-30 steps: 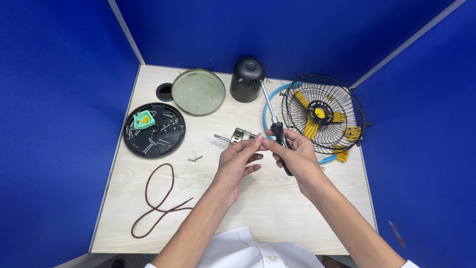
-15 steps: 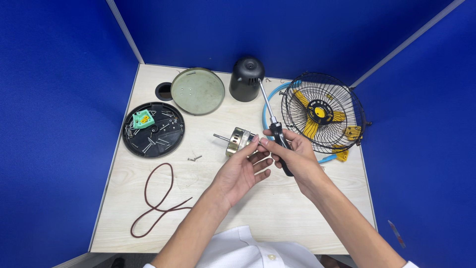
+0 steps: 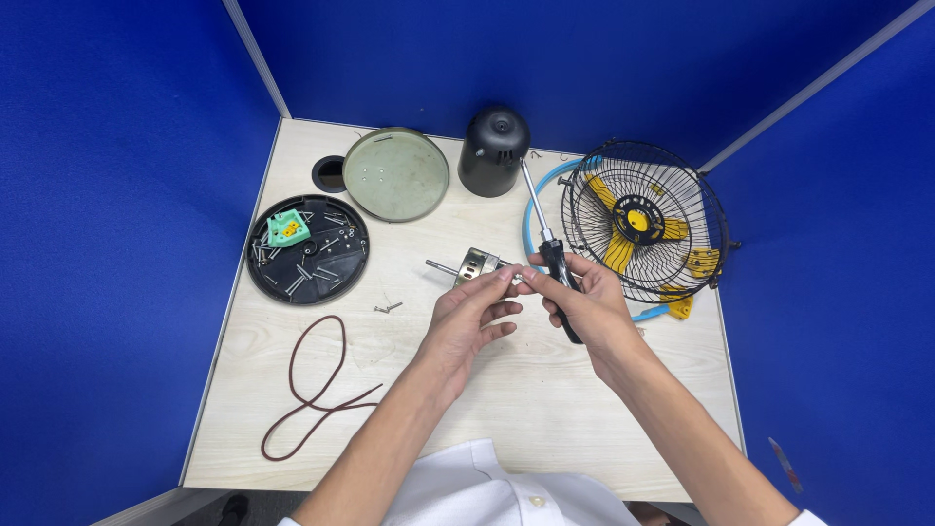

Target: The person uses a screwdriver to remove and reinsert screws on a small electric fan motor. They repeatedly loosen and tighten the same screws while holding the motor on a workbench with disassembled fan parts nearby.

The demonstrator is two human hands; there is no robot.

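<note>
The left hand [image 3: 475, 314] is raised palm-up over the middle of the table [image 3: 545, 390], thumb and forefinger pinched on a small silvery piece [image 3: 517, 279] — too small to tell what it is — while the other fingers curl loosely beneath. The right hand [image 3: 584, 302] meets it from the other side, its fingertips closing on the same piece, and its palm and lower fingers are wrapped round the black handle of a screwdriver [image 3: 547, 245], whose shaft points up and away toward the back of the table. Both forearms angle in from the near edge, wrists close together.

Just behind the fingertips lies a small metal motor [image 3: 474, 265] with its shaft sticking out to the left. Further out: a black dome housing [image 3: 494, 151], a round greenish plate [image 3: 395, 173], a black tray of screws [image 3: 307, 249], a loose screw [image 3: 388, 308], a dark red cord [image 3: 310, 390], and on the right a wire fan cage with yellow blades [image 3: 645, 222].
</note>
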